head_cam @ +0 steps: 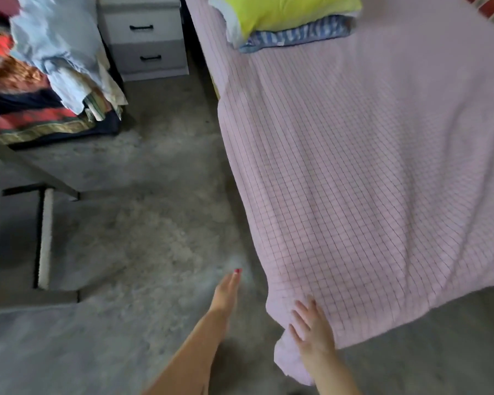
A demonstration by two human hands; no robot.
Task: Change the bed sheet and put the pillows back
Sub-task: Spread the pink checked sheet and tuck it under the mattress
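The right hand [311, 327] lies flat, fingers straight, on the pink sheet [368, 181] corner, likely smoothing it over the bed; the left hand [226, 292] hangs free, holding nothing, fingers straight

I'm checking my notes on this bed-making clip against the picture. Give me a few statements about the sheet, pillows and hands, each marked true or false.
1. The pink checked sheet is spread over the bed. True.
2. The yellow-green pillow lies under the blue striped pillow. False: the yellow-green one is on top.
3. The right hand rests with straight fingers on the sheet's hanging corner. True.
4. The left hand holds the sheet in a tight grip. False: it is open over the floor, touching no cloth.
5. The white drawer unit stands at the foot of the bed. False: it stands beside the pillow end.
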